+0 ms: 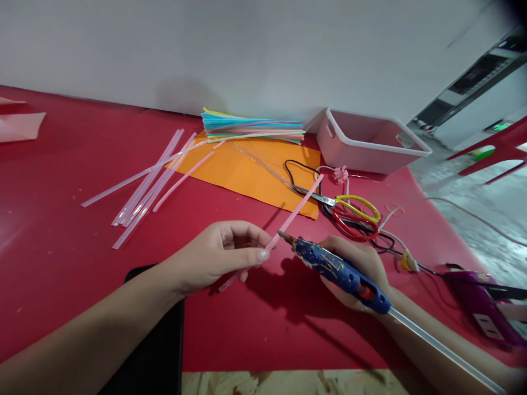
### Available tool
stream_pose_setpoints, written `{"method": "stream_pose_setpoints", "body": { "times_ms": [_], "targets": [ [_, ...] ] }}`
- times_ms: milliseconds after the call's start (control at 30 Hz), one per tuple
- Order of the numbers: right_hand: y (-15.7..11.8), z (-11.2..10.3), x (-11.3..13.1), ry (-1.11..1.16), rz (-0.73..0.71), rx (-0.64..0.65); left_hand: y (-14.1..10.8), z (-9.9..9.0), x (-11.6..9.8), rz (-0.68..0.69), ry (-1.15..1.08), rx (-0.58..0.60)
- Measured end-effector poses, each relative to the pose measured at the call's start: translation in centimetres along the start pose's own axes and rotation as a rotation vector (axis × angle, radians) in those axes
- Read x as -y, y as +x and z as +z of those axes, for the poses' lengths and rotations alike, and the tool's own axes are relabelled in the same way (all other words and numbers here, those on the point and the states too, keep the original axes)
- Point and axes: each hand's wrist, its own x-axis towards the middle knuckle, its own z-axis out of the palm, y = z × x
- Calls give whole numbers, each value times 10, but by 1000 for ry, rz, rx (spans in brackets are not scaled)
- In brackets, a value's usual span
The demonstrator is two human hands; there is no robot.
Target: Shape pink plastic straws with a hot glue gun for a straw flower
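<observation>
My left hand (230,252) pinches a pink strip (298,207) between thumb and fingers, with the strip slanting up to the right. Wrapped round a blue glue gun (341,274) is my right hand (362,269). The gun's nozzle is at the pink strip, just above my left fingertips; whether they touch is hard to tell. A clear glue stick (444,343) sticks out of the gun's back end. Beyond the gun lie scissors (356,216) with one yellow and one red handle, their blades over an orange sheet (247,170).
Translucent tubes (148,189) lie at the left on the red table (66,263). Coloured pipe cleaners (253,127) and a pink bin (370,145) stand along the back. Cables run at the right towards a purple power strip (480,307). A black object (154,351) is under my left forearm.
</observation>
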Motion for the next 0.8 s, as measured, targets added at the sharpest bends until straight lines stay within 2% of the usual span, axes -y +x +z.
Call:
{"method": "stream_pose_setpoints", "body": {
  "times_ms": [800],
  "targets": [
    [3,-3,10,-52,57,6,0,0,1,14,-16,10]
  ]
}}
